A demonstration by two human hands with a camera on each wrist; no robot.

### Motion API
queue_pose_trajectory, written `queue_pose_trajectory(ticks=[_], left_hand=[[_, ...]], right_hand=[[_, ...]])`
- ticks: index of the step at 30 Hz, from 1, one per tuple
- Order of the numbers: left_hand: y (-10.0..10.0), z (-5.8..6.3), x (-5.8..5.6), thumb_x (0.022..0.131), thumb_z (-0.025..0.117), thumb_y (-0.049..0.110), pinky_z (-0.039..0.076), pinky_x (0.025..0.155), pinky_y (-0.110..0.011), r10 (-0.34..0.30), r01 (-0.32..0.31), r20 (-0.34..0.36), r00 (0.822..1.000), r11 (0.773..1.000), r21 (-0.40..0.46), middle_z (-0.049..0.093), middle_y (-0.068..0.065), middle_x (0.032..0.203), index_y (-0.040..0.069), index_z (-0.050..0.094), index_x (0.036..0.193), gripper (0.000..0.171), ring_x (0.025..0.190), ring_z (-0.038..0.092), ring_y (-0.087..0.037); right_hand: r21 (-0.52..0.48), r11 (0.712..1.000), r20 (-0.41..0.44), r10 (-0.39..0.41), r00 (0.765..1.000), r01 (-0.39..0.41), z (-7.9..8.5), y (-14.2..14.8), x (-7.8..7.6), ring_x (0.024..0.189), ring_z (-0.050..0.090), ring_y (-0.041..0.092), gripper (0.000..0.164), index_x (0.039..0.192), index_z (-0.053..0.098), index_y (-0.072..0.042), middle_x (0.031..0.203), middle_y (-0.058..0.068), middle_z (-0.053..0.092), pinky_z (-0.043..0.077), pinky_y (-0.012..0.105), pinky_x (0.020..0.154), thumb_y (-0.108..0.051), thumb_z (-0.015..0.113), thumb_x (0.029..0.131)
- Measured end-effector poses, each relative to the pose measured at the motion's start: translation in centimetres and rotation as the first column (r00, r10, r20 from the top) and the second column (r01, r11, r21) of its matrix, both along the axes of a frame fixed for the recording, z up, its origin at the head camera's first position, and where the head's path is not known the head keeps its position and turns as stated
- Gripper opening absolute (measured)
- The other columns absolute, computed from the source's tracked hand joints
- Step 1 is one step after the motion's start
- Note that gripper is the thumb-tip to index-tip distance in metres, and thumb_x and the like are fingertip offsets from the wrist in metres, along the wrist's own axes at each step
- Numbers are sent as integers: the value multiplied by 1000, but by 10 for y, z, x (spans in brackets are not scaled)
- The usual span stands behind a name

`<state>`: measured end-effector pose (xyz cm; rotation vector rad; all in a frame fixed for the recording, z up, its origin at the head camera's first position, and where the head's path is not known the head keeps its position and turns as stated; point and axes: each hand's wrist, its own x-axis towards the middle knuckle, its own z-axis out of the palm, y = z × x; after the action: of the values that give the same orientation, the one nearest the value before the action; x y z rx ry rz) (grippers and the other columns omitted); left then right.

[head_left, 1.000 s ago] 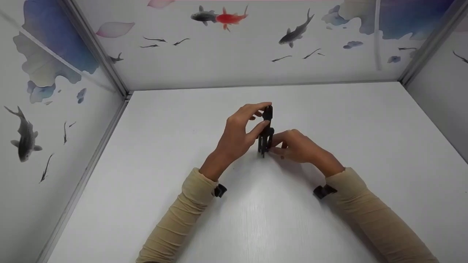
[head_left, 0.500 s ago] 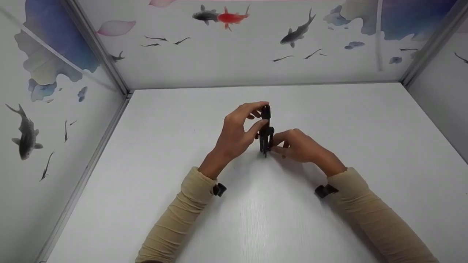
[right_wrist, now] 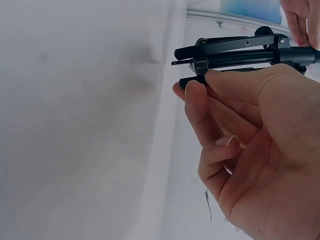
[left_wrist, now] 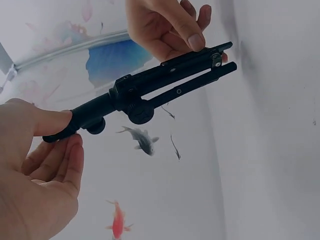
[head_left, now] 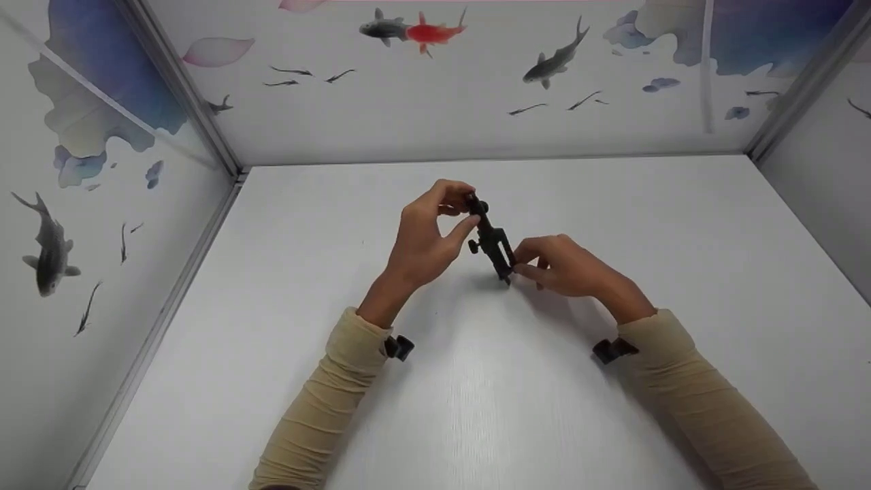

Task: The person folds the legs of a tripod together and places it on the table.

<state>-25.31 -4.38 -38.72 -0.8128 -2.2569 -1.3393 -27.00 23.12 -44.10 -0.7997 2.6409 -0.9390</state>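
A small black tabletop tripod leans between both hands over the white table, its top tilted to the left and its feet low at the right. The left hand holds the top end between thumb and fingers. Down at the foot end, the right hand pinches one leg. In the left wrist view, the legs of the tripod lie close along its centre column, with a round knob at the joint. The right wrist view shows the thumb and fingertips of the right hand on a leg's tip.
The white tabletop spreads around the hands. White panels with painted fish stand at the back and at both sides, joined by grey metal corner posts. A black wrist mount sits at each cuff.
The tripod has gone from nearly upright to leaning, its top swung left. The left hand has moved left and slightly away with it; the right hand has shifted a little right.
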Motion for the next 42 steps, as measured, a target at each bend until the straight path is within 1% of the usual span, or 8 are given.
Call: queue_pose_trajectory(ticks=[3, 7, 14, 19, 23, 29, 37, 42], left_hand=[[-4, 2, 0, 99, 80, 10, 58, 98, -28, 19, -18, 66, 998, 1000, -14, 74, -8, 120, 4, 64, 131, 36, 110, 72, -16], [-10, 4, 0, 98, 80, 9, 60, 97, -31, 46, -42, 154, 987, 999, -31, 74, -9, 117, 4, 63, 126, 33, 107, 71, -19], [-22, 7, -1, 98, 81, 9, 61, 95, -32, 81, -70, 273, 959, 996, -51, 74, -11, 113, 2, 62, 122, 32, 102, 74, -20], [-30, 5, -5, 97, 82, 14, 60, 91, -35, 141, -102, 329, 934, 986, -132, 76, -11, 109, 4, 63, 120, 32, 98, 74, -22], [-36, 0, -9, 97, 83, 19, 57, 87, -38, 177, -101, 387, 905, 973, -208, 77, -9, 106, 7, 64, 119, 31, 96, 71, -21], [-44, -8, -15, 96, 83, 21, 54, 89, -39, 162, -32, 480, 862, 963, -268, 76, -9, 106, 7, 65, 115, 29, 96, 70, -22], [-50, -18, -22, 95, 83, 28, 49, 83, -36, 204, 23, 571, 795, 930, -366, 72, -8, 108, 8, 66, 114, 33, 94, 65, -21], [-53, -28, -27, 95, 83, 31, 49, 83, -35, 217, 57, 625, 750, 920, -387, 74, -8, 109, 9, 67, 115, 34, 96, 66, -21]], right_hand=[[13, 1000, 12, -9, 1000, 9, 0, 2, -1, 79, 75, 18, 16, 120, 77, -12, 116, 9, 81, 61, 35, 70, -15, 68, 108], [16, 1000, 4, -13, 1000, 13, 0, 6, -4, 77, 73, 18, 16, 119, 77, -10, 116, 9, 81, 59, 33, 69, -14, 67, 108], [20, 999, -39, -37, 999, 38, 1, 11, -5, 80, 68, 18, 16, 119, 77, -13, 112, 7, 80, 55, 33, 69, -16, 67, 108], [16, 998, -82, -51, 995, 53, 0, 13, -6, 86, 67, 20, 17, 121, 76, -12, 112, 8, 78, 52, 35, 72, -16, 64, 108], [17, 997, -92, -67, 993, 69, -2, 16, -7, 86, 67, 20, 18, 121, 76, -13, 112, 8, 77, 52, 35, 73, -16, 63, 109], [22, 996, -99, -81, 992, 83, -3, 19, -9, 85, 66, 21, 21, 123, 76, -11, 112, 11, 77, 50, 37, 73, -17, 61, 110], [48, 994, -103, -96, 990, 101, -5, 20, -10, 86, 65, 22, 21, 123, 78, -13, 110, 11, 78, 49, 36, 74, -18, 62, 109], [75, 991, -87, -102, 991, 109, -7, 19, -11, 85, 64, 21, 21, 122, 79, -12, 109, 12, 79, 49, 36, 73, -19, 64, 108]])
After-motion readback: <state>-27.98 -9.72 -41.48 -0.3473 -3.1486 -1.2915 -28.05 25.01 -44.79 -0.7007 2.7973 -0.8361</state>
